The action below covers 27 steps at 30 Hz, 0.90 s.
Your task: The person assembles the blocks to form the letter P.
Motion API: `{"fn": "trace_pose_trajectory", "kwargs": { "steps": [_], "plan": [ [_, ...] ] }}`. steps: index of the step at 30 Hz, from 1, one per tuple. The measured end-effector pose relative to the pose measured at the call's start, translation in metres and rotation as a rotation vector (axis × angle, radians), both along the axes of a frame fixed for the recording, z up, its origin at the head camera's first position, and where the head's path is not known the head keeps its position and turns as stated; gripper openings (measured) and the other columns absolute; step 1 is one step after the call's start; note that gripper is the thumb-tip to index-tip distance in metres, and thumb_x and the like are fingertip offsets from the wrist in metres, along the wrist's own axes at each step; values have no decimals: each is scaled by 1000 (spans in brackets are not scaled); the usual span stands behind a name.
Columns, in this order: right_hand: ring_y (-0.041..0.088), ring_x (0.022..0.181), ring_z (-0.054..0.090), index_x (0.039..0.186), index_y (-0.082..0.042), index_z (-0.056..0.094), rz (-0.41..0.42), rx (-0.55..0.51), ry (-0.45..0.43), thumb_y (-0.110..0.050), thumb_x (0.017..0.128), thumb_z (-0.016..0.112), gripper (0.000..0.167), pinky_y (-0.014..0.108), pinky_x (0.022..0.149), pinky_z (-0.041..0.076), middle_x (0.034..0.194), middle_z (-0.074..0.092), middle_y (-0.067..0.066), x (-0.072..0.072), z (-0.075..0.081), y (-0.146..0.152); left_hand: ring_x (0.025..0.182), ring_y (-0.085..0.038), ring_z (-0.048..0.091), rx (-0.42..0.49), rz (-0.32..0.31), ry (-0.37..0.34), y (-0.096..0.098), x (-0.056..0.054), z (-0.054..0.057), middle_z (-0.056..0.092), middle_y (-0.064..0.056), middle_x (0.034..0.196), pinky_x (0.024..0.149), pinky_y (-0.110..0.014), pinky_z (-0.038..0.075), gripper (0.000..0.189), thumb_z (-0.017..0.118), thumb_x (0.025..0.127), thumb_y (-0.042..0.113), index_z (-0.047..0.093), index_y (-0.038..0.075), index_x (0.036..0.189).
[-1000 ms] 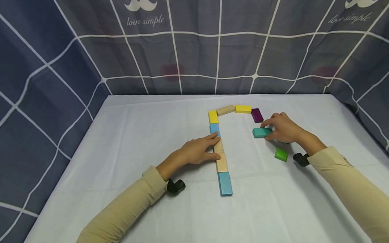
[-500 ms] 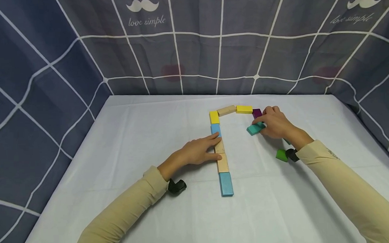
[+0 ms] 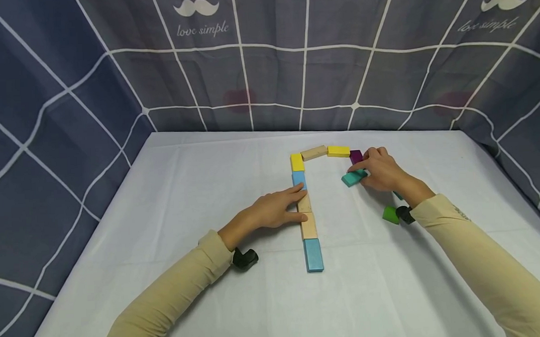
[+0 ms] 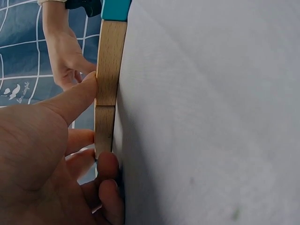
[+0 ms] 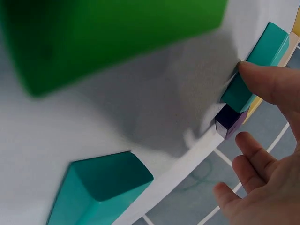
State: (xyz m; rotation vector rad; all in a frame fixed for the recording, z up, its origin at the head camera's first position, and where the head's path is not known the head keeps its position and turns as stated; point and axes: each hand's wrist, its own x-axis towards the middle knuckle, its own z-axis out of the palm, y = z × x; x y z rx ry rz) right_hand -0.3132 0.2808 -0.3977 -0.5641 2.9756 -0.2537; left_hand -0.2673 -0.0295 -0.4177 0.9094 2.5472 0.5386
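In the head view my left hand (image 3: 274, 208) rests beside a straight row of blocks, its fingers extended. Its thumb touches a plain wooden block (image 3: 309, 228), and its fingertips reach over another wooden block (image 3: 304, 205) and a light blue block (image 3: 298, 178). My right hand (image 3: 385, 172) pinches a teal block (image 3: 353, 179), which lies at a slant near a purple block (image 3: 356, 155). In the right wrist view the thumb presses the near side of that teal block (image 5: 265, 45); the opposing finger is hidden, and the other fingers are off it.
A larger blue block (image 3: 313, 255) ends the row nearest me. Yellow block (image 3: 297, 162), wooden block (image 3: 314, 153) and yellow block (image 3: 338, 151) curve along the far side. A green block (image 3: 390, 215) and a second teal block (image 5: 103, 187) lie beneath my right wrist.
My right hand has moved slightly left and away from me, turning the teal block from level to slanted beside the purple block. My left hand stays in place.
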Motion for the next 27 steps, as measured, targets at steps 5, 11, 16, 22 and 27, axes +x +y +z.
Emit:
{"fn": "trace_pose_trajectory", "kwargs": {
  "steps": [5, 11, 16, 22, 27],
  "plan": [
    [46, 112, 35, 126, -11, 69, -8, -20, -16, -6, 83, 71, 43, 59, 90, 37, 116, 48, 28, 3, 1, 1, 145, -20, 28, 0, -3, 1, 0, 0, 0, 17, 4, 163, 109, -47, 35, 75, 60, 95, 52, 31, 17, 156],
    [46, 115, 32, 136, -6, 60, -49, -104, -87, -11, 86, 70, 51, 61, 89, 38, 123, 46, 29, 13, 10, 11, 145, -20, 27, -3, 1, -4, 1, 1, 0, 17, 4, 163, 110, -46, 34, 75, 59, 95, 52, 31, 18, 156],
    [49, 118, 29, 134, -1, 59, -78, -147, -123, -11, 87, 65, 49, 64, 88, 37, 123, 45, 32, 25, 15, 36, 145, -20, 27, -10, 10, -6, 1, 0, 1, 17, 4, 163, 110, -46, 33, 75, 60, 95, 52, 32, 18, 156],
    [51, 114, 30, 129, 4, 60, -89, -158, -143, -14, 86, 69, 47, 63, 85, 34, 121, 45, 35, 41, 11, 73, 146, -19, 25, -9, 8, -11, 1, 0, 0, 16, 6, 163, 111, -44, 32, 75, 60, 95, 53, 32, 19, 156],
    [51, 109, 32, 126, 5, 62, -104, -152, -159, -11, 81, 72, 49, 61, 81, 34, 119, 45, 35, 51, 7, 93, 146, -19, 25, 1, 5, -8, 0, 0, -1, 16, 5, 163, 111, -44, 33, 75, 60, 95, 52, 32, 18, 156]
  ]
}}
